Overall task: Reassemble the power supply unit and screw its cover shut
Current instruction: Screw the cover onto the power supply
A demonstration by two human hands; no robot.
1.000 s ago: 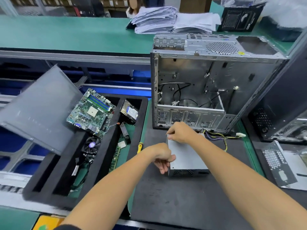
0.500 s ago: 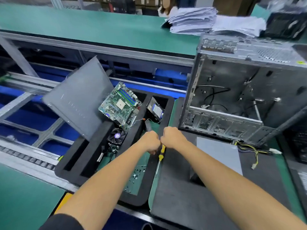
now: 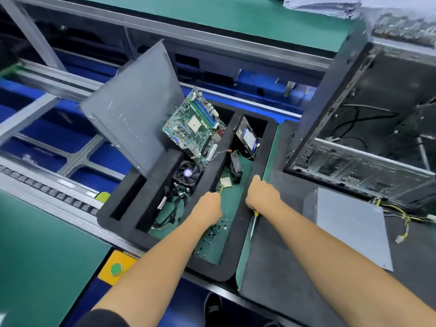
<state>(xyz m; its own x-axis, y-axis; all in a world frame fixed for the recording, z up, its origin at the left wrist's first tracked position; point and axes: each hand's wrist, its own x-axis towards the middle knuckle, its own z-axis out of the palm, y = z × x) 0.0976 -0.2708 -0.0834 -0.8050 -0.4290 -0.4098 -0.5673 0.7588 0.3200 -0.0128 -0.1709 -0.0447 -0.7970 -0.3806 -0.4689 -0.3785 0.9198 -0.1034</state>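
While cover awaits screws, power supply unit (image 3: 349,223) lies on dark mat, right of foam tray (image 3: 257,161). Right hand (image 3: 263,194) curled round screwdriver (image 3: 253,223) at tray's right rim, likely lifting it. Left hand (image 3: 207,206) reaches inside tray above loose screws (image 3: 212,232), fingers hidden, grip unclear; probably fetching fasteners. Green surface (image 3: 42,260) left of tray; open PC case (image 3: 368,128) right; conveyor rails behind.

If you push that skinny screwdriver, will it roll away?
Probably a little: the screwdriver has a thin round shaft. The right hand holds its handle, and the foam tray edge beside it would likely stop it.
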